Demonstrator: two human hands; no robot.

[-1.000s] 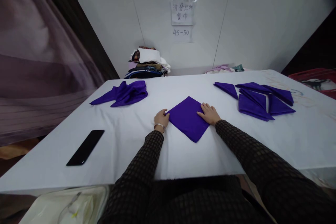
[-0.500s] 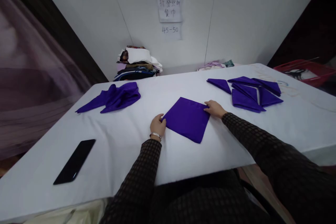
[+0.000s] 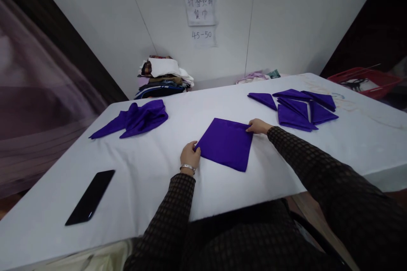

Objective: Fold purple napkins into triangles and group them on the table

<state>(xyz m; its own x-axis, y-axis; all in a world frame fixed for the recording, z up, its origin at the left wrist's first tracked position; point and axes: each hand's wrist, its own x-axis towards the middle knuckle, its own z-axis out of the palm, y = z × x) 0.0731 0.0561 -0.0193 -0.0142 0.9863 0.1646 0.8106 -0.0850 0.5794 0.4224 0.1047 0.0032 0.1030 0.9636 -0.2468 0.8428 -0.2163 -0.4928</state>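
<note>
A purple cloth napkin (image 3: 225, 144), folded into a flat square, lies on the white-covered table (image 3: 159, 194) in front of me. My left hand (image 3: 190, 156), with a silver bracelet at the wrist, pinches its left corner. At the right corner, my right hand (image 3: 258, 126) grips the cloth between thumb and fingers. Several napkins folded into triangles (image 3: 294, 114) lie together to the right of my right hand. Over on the left, beyond my left hand, rests a crumpled heap of purple cloth (image 3: 143, 117).
A black phone (image 3: 90, 197) lies at the table's near left. Stacked folded clothes (image 3: 163, 77) stand behind the far edge, with more fabric (image 3: 254, 77) to their right. A red basket (image 3: 365, 82) sits at the far right. Handwritten paper signs (image 3: 201, 12) hang on the wall.
The napkin has turned slightly between my hands, its near corner shifting a little right. Both hands keep their hold on its corners. The whole view has moved slightly.
</note>
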